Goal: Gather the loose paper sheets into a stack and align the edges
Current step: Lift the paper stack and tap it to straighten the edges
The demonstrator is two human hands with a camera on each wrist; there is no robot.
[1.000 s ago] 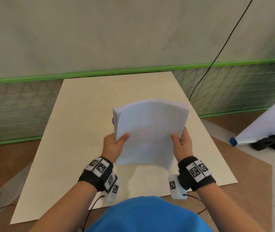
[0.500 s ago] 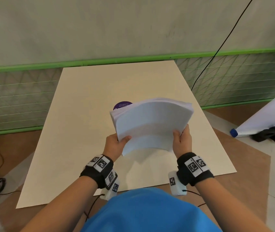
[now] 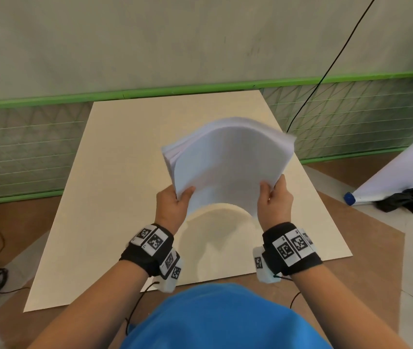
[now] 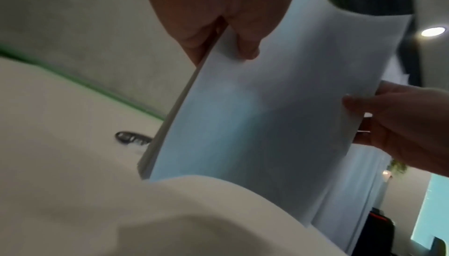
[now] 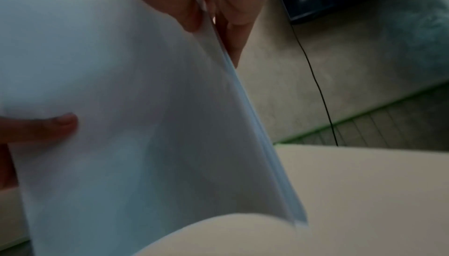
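Beige board [image 3: 114,197] beneath bowed paper stack [image 3: 230,167], no legible writing.

No readable words, numbers or brand names appear anywhere. The only signs are black-and-white square code markers: several on the black band [image 3: 150,244] at the left wrist, several on the black band [image 3: 291,248] at the right wrist, and more on the white camera blocks [image 3: 263,267] beneath them. A dark round sticker [image 4: 132,137] on the board carries pale print, too blurred to read. The sheets of paper [image 3: 228,162] show blank faces.
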